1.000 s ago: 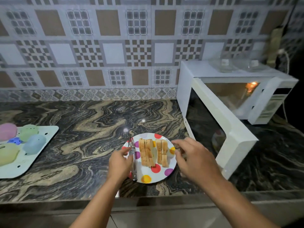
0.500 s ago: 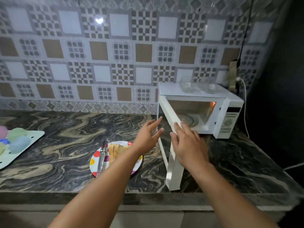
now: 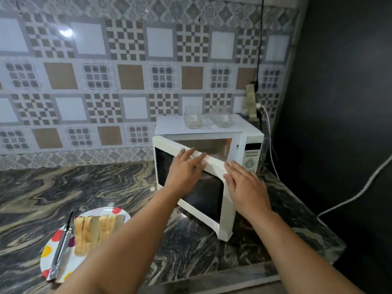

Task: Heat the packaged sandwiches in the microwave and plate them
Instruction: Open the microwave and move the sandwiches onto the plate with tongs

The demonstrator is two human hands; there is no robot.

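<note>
The white microwave [image 3: 212,132] sits at the back of your marbled counter [image 3: 84,187], its door [image 3: 195,187] half open. Your left hand [image 3: 184,168] and right hand [image 3: 246,187] lie flat, fingers spread, on the door, gripping nothing. The sandwiches [image 3: 95,232] stand on the spotted plate [image 3: 51,249] at lower left, beside metal tongs [image 3: 60,247].

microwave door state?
Partly open: the white microwave door angles off the front, lit cavity showing; both hands flat on it.

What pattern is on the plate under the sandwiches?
White plate with red, yellow and purple dots, seen in the head view.
</note>
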